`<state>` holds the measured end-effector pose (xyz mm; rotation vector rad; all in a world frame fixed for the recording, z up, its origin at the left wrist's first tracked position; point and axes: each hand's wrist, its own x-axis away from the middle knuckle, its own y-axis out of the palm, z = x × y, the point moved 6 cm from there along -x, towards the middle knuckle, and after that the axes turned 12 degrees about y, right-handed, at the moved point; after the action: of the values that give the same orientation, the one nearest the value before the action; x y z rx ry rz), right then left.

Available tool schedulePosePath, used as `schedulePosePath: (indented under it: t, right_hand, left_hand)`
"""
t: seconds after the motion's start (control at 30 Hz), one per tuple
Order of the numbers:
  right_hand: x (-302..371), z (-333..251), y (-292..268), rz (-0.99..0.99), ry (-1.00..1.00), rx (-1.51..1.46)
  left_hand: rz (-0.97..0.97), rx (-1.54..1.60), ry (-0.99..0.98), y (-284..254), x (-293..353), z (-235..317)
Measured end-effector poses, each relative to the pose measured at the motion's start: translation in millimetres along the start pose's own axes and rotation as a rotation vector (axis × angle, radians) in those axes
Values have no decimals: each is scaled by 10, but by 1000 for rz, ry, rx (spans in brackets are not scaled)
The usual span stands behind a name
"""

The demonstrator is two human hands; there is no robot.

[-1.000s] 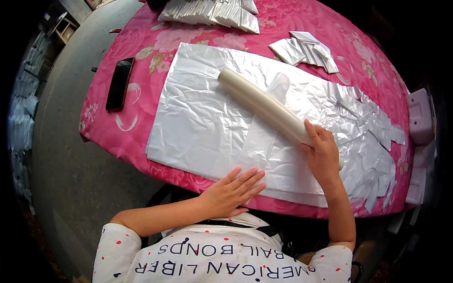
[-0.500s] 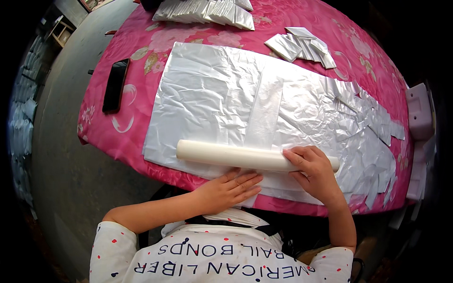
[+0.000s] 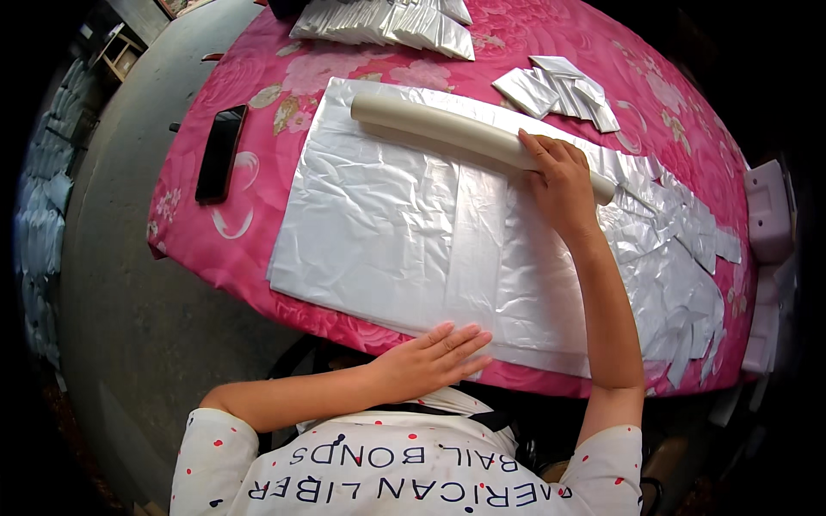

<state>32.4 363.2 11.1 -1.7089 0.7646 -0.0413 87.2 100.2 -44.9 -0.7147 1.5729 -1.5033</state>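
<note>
A stack of thin, silvery-white plastic bags (image 3: 370, 224) lies flat on the table, its cut, ragged ends toward the right. Across its far part rests a long cream-white tube (image 3: 439, 129), slanting down to the right. My right hand (image 3: 561, 176) grips this tube near its right end, fingers over the top. My left hand (image 3: 434, 354) lies at the near edge of the stack with its fingers stretched out, holding nothing. Under the tube the bag surface is hidden; nearer to me it looks fairly smooth, with a few creases.
A pink flowered cloth (image 3: 284, 64) covers the table. At the left lies a black phone (image 3: 221, 155). Folded plastic bundles (image 3: 387, 26) are lined up at the far edge, with a smaller pile of folded bundles (image 3: 559, 90) right of them. White containers (image 3: 768, 211) stand beyond the right edge.
My right hand has pushed the tube away from me, from the near part of the stack to its far part. Creases in the bags have lessened. My left hand has shifted slightly nearer.
</note>
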Motion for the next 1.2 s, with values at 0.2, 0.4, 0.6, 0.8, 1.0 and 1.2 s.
schedulePosePath:
  t: [0.2,0.4,0.6,0.8,1.0,1.2]
  right_hand:
    - [505,-380,-79,-226,-148,-101]
    - [1241,-823,-142,-647,-304,-348]
    - [1377,-722,-100,-334,-219,-276]
    - [1311,-721,-197,-212,-193,-244]
    - [1127,-573,-174,-219,35,-442]
    - [955,-376,60,-459,602,-569]
  left_hand:
    - [52,206,79,-80,58,-22]
    - [448,626,33,-319,167,-212]
    - [320,363,-50,-449,29,-471]
    - [329,176,-184,-403,33,-653]
    - [477,398,-385,-391,-35,-880]
    - [590,655,-759,-477,-100,-1198]
